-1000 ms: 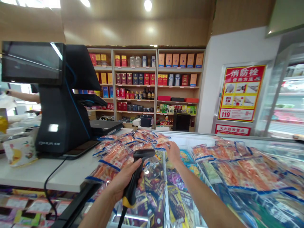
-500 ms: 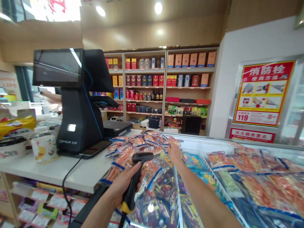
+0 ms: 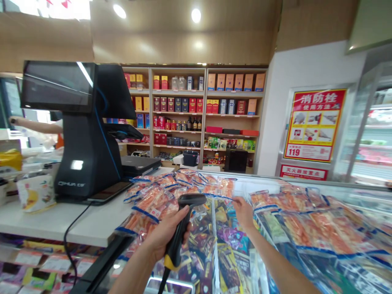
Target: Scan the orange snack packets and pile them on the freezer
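My left hand (image 3: 168, 234) is wrapped round the handle of a black and yellow barcode scanner (image 3: 177, 241), its head pointing away from me and its cable hanging down. Further right, my right hand (image 3: 244, 212) pinches the blue-edged corner of a clear bag of orange-red food sticks (image 3: 219, 188). That bag hangs over the freezer, right of a pile of similar bags (image 3: 153, 200) heaped between the counter and the freezer. Below both hands, colourful frozen packs (image 3: 199, 249) lie in the freezer compartments.
A black checkout terminal (image 3: 88, 155) stands on the white counter (image 3: 85, 220) at left, with a phone (image 3: 110, 192) by its base. More bags of food sticks (image 3: 306, 228) fill the freezer's right side. Behind are shelves of boxes (image 3: 179, 104); another person's arm (image 3: 39, 125) shows at far left.
My right hand has moved right and down from the pile, drawing one bag over the freezer. The scanner remains in my left hand. The view has turned slightly right.
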A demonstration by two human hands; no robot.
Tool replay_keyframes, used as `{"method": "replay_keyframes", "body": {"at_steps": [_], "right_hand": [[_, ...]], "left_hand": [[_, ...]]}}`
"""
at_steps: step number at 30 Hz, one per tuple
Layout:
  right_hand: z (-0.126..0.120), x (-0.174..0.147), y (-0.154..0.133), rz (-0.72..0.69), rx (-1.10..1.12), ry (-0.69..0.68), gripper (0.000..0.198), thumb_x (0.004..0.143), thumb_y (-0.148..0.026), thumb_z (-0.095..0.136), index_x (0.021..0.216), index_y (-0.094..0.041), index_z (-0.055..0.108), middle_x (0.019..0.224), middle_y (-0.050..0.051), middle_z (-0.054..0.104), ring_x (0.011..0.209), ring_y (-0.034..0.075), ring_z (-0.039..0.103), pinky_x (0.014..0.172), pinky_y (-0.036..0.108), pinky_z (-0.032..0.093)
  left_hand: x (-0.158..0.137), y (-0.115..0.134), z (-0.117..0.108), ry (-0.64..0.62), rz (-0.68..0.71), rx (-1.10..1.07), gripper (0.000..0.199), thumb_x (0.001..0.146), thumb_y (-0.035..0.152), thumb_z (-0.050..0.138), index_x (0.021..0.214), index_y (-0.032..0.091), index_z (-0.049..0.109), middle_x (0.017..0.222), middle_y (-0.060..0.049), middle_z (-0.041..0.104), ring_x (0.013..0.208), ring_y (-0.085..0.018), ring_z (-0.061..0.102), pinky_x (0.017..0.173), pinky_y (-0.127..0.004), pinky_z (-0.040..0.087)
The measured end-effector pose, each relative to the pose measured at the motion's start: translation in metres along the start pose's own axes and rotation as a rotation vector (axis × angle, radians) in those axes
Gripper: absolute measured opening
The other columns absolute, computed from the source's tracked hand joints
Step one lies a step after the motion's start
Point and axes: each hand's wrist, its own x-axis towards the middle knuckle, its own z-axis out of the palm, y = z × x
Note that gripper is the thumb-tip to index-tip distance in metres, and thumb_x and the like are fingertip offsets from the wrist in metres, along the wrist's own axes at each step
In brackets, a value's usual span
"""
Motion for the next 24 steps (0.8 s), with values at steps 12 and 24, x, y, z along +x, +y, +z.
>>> {"method": "replay_keyframes", "body": {"at_steps": [12, 24], "right_hand": [[-0.022, -0.012, 0.006, -0.036, 0.037, 0.016, 0.021, 0.067, -0.027, 0.039, 0.074, -0.018, 0.057, 0.072, 0.004, 0.062, 0.068, 0.016, 0.056, 0.064, 0.028, 0.041], [-0.073, 0.010, 0.043, 0.096, -0.154, 0.277, 0.027, 0.064, -0.028, 0.037, 0.078, -0.014, 0.056, 0.069, 0.008, 0.061, 0.064, 0.019, 0.054, 0.061, 0.030, 0.038]], "left_hand": [[-0.006, 0.004, 0.042, -0.082, -0.019, 0.039, 0.032, 0.064, 0.047, 0.048, 0.068, 0.016, 0.042, 0.051, 0.004, 0.048, 0.039, -0.006, 0.043, 0.039, -0.018, 0.033], [-0.003, 0.005, 0.054, -0.082, -0.043, 0.052, 0.032, 0.063, 0.048, 0.049, 0.066, 0.017, 0.043, 0.050, 0.004, 0.048, 0.037, -0.005, 0.042, 0.035, -0.017, 0.033]]}}
